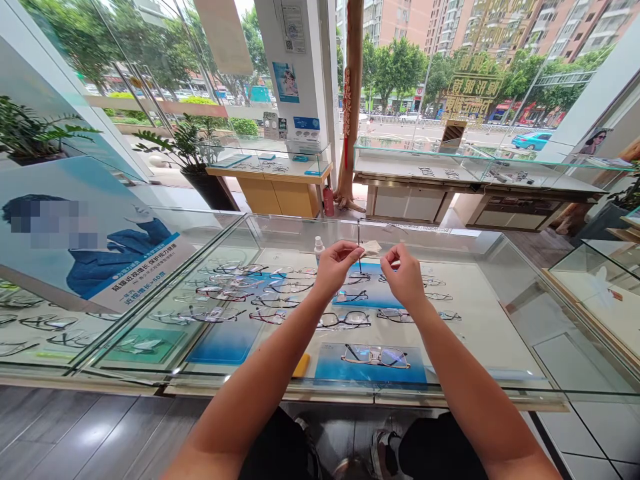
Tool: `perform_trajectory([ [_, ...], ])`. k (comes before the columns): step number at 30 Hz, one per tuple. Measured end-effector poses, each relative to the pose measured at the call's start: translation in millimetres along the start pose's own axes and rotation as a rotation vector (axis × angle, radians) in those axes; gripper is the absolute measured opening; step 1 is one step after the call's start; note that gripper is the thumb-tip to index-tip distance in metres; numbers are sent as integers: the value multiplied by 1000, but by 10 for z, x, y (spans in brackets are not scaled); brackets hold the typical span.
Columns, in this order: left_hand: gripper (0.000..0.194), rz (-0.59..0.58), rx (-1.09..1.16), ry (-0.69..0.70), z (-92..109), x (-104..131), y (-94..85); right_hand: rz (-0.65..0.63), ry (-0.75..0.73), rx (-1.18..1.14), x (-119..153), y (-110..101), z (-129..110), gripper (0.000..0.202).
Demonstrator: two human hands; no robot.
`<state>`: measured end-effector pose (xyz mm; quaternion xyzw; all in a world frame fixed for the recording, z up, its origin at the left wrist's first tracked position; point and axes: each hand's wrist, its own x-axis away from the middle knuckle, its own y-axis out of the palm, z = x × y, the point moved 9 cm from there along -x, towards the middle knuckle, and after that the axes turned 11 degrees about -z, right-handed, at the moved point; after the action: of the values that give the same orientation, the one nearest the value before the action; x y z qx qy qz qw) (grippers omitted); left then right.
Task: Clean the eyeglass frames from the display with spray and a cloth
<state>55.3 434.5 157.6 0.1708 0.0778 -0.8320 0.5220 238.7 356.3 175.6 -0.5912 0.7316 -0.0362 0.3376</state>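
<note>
Two bare hands meet above a glass display counter (485,327), both forearms reaching forward from the near side. A small pale cloth (371,249) lies in the space between them, held clear of the glass. The left hand (336,265) is the nearer: its grip, thumb and fingertips drawn together, is clamped on the left end of the cloth. The long axis of the cloth runs roughly crosswise, from the left fingertips toward the right hand (404,275), its loose end pointing right. The governing relation is this short span: from the right grip, the cloth lies to the left and slightly farther forward. The right fingers are curled in close to the thumb; whether they pinch anything cannot be told. A thin dark rod (359,230) stands nearly upright at the left fingertips; its nature is unclear. Behind the left hand is a white bottle (319,245). Below, a pair of glasses (376,357) rests on a blue card (327,371).
</note>
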Motion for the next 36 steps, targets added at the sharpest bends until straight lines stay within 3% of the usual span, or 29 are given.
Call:
perform_trajectory([
  [6, 40, -34, -42, 8, 1, -1, 22, -42, -7, -77, 2, 51, -17, 8],
  [9, 39, -82, -78, 16, -11, 0, 59, -65, -12, -92, -11, 64, -27, 17],
  [15, 38, -197, -147, 11, -22, -9, 163, 106, 25, -64, -21, -197, 11, 22],
  [25, 36, -290, -233, -14, -25, 19, 248, 203, 32, -24, -23, -382, 17, 21],
  [28, 38, -277, -180, -11, -29, 14, 240, 155, 44, -39, -30, -318, 30, 25],
  [33, 39, -248, -10, -7, -60, -9, 220, -111, 14, -115, -48, 49, 16, 30],
  [36, 37, -222, 65, -22, -77, -10, 206, -205, -36, -104, -34, 207, -24, 36],
])
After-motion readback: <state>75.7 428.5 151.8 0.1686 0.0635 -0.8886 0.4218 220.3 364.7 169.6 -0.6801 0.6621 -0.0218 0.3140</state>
